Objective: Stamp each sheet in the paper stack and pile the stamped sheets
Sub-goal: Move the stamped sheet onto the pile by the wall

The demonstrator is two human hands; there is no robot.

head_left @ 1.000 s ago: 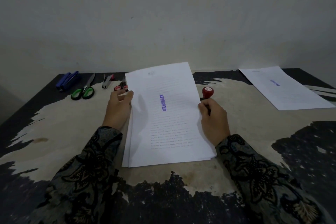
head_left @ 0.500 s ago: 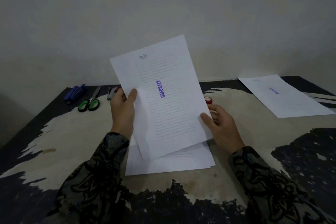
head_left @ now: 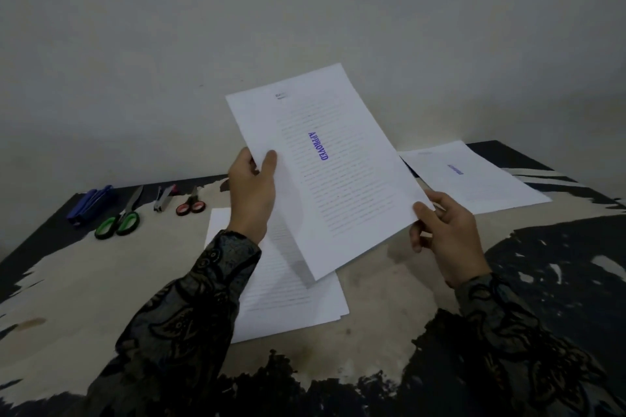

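The stamped sheet [head_left: 325, 173] was in the air, lifted above the paper stack [head_left: 288, 301], which lay on the table [head_left: 101, 281] just under it. The left hand [head_left: 252, 193] pinched the sheet's left edge, thumb on the front and fingers behind, so that grip was clamped on the paper. The right hand [head_left: 443, 230] held the lower right corner in the same way, thumb on top, also clamped on the sheet. The blue word APPROVED showed on the page, so the stamping of this sheet seemed finished and the step in hand was the carrying over.

The pile of stamped sheets [head_left: 474, 176] lay to the right of the stack and further back, with 1 blue mark visible on its top page. To do this step well, I judged that the sheet should travel flat and low toward that pile, printed side up, and its edges should meet the pile's edges before both grips let go. The ink might be wet, so no finger should cross the mark. The stamp itself was not visible in this view. Left of the stack lay the green scissors [head_left: 118, 223] and other small tools, well apart from the path.
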